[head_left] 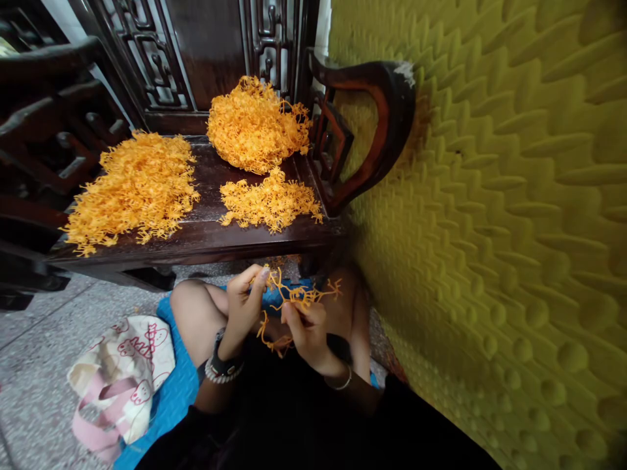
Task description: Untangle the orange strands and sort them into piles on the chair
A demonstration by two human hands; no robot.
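Note:
In front of my lap, both hands hold an orange branching plastic-looking strand with thin, twig-like offshoots. My left hand is closed in a pinch at its upper left end, thumb against the fingers. My right hand pinches the strand near its middle, and a forked end sticks out to the right. Another orange length dangles between the wrists; where it joins is hidden. Beyond my hands, a loose heap of small orange pieces, a taller mound and a smaller pile lie on a dark wooden seat.
A carved chair arm curves up at the right, beside a yellow-green embossed wall. To my left, a white cloth bag with pink handles lies partly on a blue mat over the speckled floor.

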